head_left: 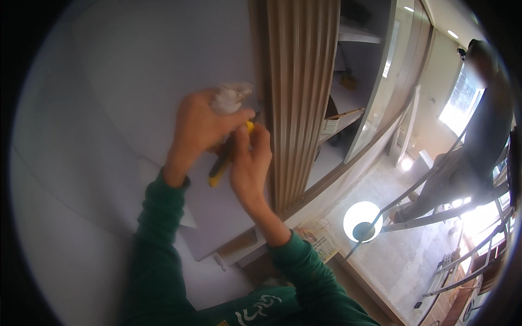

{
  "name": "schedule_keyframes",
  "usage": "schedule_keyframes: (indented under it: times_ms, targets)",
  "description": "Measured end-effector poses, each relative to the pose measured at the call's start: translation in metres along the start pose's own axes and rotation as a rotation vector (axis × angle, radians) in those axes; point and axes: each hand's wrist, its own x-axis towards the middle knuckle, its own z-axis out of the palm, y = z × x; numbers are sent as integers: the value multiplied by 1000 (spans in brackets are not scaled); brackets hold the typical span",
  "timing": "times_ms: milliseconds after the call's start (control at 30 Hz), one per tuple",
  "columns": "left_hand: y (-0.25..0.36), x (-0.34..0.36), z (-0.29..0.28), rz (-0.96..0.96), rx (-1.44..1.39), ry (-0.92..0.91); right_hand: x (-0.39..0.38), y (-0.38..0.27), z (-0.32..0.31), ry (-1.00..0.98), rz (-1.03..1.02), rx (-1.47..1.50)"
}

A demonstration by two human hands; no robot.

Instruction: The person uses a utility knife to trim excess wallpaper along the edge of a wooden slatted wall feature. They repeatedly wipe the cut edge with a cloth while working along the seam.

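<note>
My left hand [202, 122] is closed on a small crumpled white object [231, 94], whose nature I cannot make out, in front of a pale smooth panel [125, 60]. Just below it, my right hand [250, 157] grips a yellow-and-black hand tool [218, 169], which looks like a utility knife. Its grey tip shows beside my left thumb, and part of its handle is hidden by my fingers. Both hands are close together, near a brown fluted wood strip [299, 65].
An open cabinet with shelves [356, 38] stands right of the fluted strip. A person in dark clothes [481, 125] is on a metal ladder [413, 220] at the right. A glowing round lamp [363, 212] is below. A lower ledge [217, 239] lies under my hands.
</note>
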Motion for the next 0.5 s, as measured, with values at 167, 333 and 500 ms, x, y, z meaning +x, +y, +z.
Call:
schedule_keyframes:
  times_ms: [167,333,500]
  targets:
    - [-2,-4,7,-102,-34,-75,-7,2,-3,30,115,-55]
    - [-13,-5,18,-85,36,-108,-9,23,-8,56,113,-49]
    - [-18,-9,22,-95,52,-143,-12,38,-13,33,118,-60]
